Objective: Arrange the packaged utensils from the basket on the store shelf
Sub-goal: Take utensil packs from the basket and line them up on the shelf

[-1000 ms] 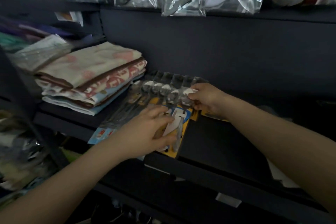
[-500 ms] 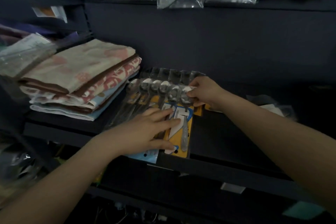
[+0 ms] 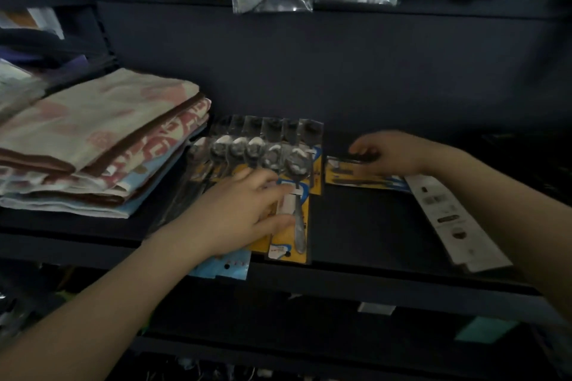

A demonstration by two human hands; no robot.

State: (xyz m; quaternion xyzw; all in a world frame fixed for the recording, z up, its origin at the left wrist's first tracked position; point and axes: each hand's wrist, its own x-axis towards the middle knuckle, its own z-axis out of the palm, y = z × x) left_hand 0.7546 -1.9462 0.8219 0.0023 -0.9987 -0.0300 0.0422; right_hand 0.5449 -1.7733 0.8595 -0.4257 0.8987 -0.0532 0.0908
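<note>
Left hand rests flat, fingers relaxed, on overlapping spoon packs on a shelf; right hand curls around another pack beside them.

Six overlapping spoon packs, one stack of folded towels, two hands

Bare shelf between spoon packs and white card; towels block left.
</note>
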